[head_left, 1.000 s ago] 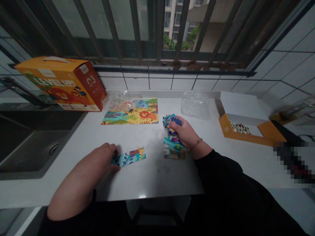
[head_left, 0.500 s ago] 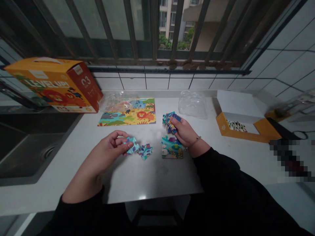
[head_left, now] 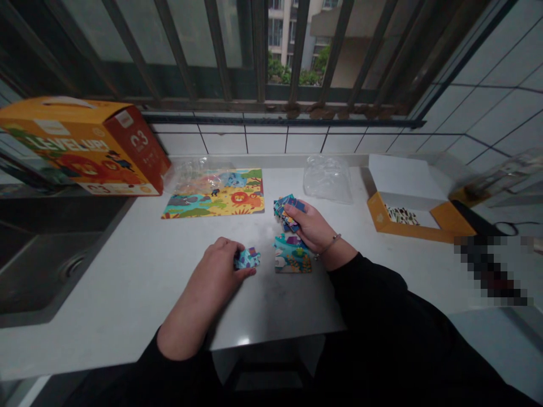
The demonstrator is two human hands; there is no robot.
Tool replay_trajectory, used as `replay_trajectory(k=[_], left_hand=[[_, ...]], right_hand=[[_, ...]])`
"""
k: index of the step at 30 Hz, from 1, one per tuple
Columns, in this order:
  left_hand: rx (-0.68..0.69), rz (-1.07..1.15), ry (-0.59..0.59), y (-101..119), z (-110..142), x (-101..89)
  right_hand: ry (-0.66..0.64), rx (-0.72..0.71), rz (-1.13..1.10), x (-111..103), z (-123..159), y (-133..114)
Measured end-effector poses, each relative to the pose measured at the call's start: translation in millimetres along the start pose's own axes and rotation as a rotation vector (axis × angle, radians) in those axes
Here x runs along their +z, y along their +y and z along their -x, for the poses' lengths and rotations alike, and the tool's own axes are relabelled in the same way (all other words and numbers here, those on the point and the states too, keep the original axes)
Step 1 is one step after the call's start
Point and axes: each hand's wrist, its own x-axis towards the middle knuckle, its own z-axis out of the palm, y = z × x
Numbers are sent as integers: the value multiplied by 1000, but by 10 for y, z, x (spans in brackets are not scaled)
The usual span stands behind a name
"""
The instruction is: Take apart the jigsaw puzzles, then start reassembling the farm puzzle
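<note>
Jigsaw pieces (head_left: pixel 247 258) are lying under the left hand's (head_left: pixel 218 271) narrow grip on the worktop (head_left: pixel 127 282) | right hand (head_left: pixel 307 226) is clutching a stack of pieces (head_left: pixel 288 213) in a firm grip | joined puzzle section (head_left: pixel 292 255) is sitting just below it, near an assembled jungle jigsaw (head_left: pixel 212 200)

**Jungle jigsaw lies in loose and joined pieces**

A joined patch of teal, blue and yellow jigsaw pieces (head_left: pixel 292 257) lies flat, its top edge ragged. At its nine o'clock, a small blue-patterned piece (head_left: pixel 247 259) sits under the fingertips of the left hand (head_left: pixel 218 270). At its twelve o'clock, the right hand (head_left: pixel 307 226) clutches a tilted bundle of blue pieces (head_left: pixel 287 213). Farther off at ten o'clock lies a bright jungle picture (head_left: pixel 212 195) with a lion.
</note>
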Motion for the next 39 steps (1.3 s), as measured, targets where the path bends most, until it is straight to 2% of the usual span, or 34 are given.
replay_trajectory(k=[7,12,16,25,30,34,39], left_hand=[[12,89,-39,81,-9,-32],[-12,139,-69,91,-17,-13],[-32,159,-69,58,-23,20],[-24,142,41,112,-89,-4],[-23,143,43,152,-123,-14],[-46,291,41,175,-106,-41],[-34,528,65,191,-93,-78]], right_hand=[[-23,-6,10,7,27,-23],[-182,55,40,34,109,-50],[-249,62,72,45,148,-49],[-557,116,237,94,205,-38],[-560,72,433,132,214,6],[-571,-15,530,136,213,8],[-528,-12,500,152,219,-12]])
